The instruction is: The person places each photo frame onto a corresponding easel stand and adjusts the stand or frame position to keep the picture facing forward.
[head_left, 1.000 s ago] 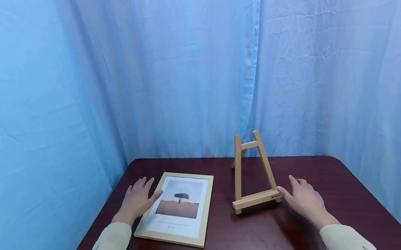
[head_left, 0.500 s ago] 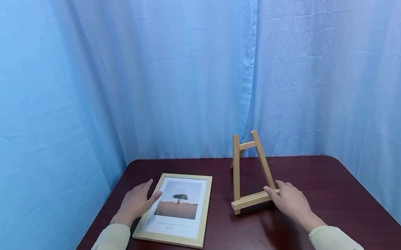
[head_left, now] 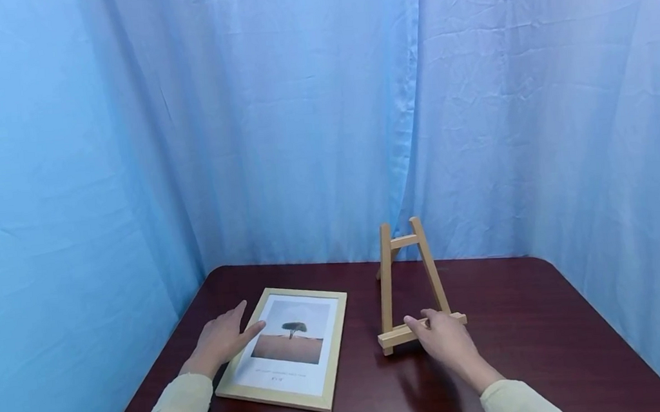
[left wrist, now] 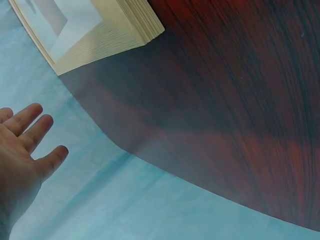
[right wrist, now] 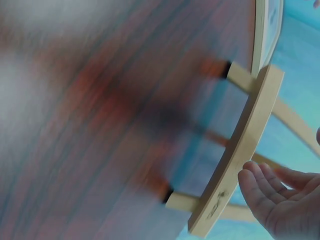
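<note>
- Right hand (head_left: 445,339) at the easel (head_left: 386,285), fingers (right wrist: 255,192) loosely bent right beside the ledge (right wrist: 242,150), nothing clenched; contact, can't tell!
- Only the right wrist view catches the ledge's dark marking (right wrist: 216,204).
- Picture frame (head_left: 286,352) flat on the table (head_left: 508,321); left hand (head_left: 221,337) over its edge, fingers (left wrist: 37,131) released, spread.

Framed print (head_left: 283,352): lettering (head_left: 281,373) across the lower white sheet, too small to read. Easel ledge (right wrist: 241,150): a dark mark (right wrist: 217,205) near one end, illegible from here.
</note>
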Demonstrator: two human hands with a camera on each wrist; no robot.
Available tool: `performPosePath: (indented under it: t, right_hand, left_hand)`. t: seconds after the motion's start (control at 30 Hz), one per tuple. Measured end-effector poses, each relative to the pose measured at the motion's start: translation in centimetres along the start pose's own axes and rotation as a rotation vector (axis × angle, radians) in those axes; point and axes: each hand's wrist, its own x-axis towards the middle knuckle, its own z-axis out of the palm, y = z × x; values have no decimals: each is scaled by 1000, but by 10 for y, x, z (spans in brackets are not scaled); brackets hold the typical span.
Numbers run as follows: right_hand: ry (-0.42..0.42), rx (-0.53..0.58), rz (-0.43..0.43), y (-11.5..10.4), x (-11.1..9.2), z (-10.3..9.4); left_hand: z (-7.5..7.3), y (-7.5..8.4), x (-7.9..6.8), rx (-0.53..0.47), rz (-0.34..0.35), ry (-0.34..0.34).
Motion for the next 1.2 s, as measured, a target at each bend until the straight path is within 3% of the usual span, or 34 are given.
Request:
performPosePath:
  t: [0.53, 0.73, 1.2]
  right_hand:
    - [-26, 136, -1, -42, -7, 28]
    - [-20, 172, -39, -57, -10, 39]
    - [-24, 283, -28, -73, -14, 64]
  left_hand:
    - [5, -2, -3, -58, -28, -35]
    - [7, -4, -4, -73, -44, -49]
    - [9, -6, -8, -114, -82, -67]
